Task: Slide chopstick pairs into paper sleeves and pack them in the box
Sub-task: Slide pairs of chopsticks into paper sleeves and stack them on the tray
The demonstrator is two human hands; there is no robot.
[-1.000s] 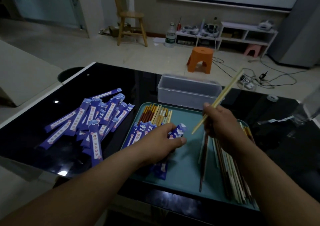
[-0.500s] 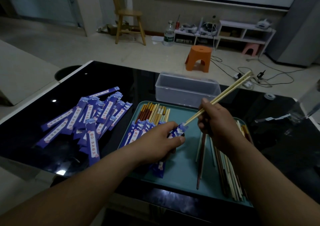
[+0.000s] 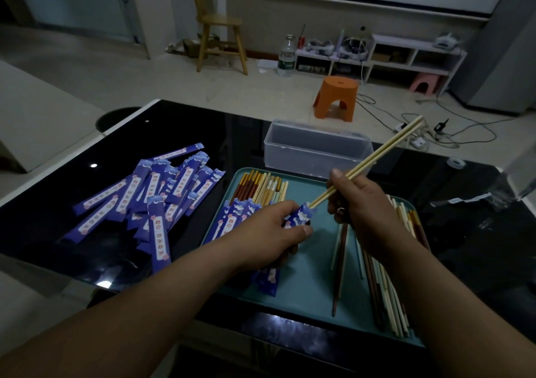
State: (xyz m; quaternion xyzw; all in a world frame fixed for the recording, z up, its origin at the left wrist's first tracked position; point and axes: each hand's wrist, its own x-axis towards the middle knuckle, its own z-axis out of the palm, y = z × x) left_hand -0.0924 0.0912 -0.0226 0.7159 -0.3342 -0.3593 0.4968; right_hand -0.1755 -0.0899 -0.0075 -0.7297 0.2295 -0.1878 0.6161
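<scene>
My left hand [image 3: 269, 229] grips a blue paper sleeve [image 3: 300, 216] over the teal tray [image 3: 313, 285], its open mouth pointing up and right. My right hand [image 3: 365, 203] holds a pale chopstick pair [image 3: 385, 148] slanted up to the right, and the tips are just inside the sleeve's mouth. The clear plastic box [image 3: 316, 148] stands open behind the tray. Several sleeved pairs [image 3: 255, 192] lie at the tray's back left. Loose chopsticks [image 3: 385, 285] lie along the tray's right side.
A heap of empty blue sleeves [image 3: 150, 198] lies on the black glass table [image 3: 58, 227] to the left. Clear plastic wrap [image 3: 493, 198] sits at the right. Beyond the table stand an orange stool [image 3: 338, 93] and a wooden chair [image 3: 222, 35].
My right hand has lowered the chopstick pair from a steep raised angle and brought its tips into the mouth of the sleeve. My left hand has kept hold of the sleeve.
</scene>
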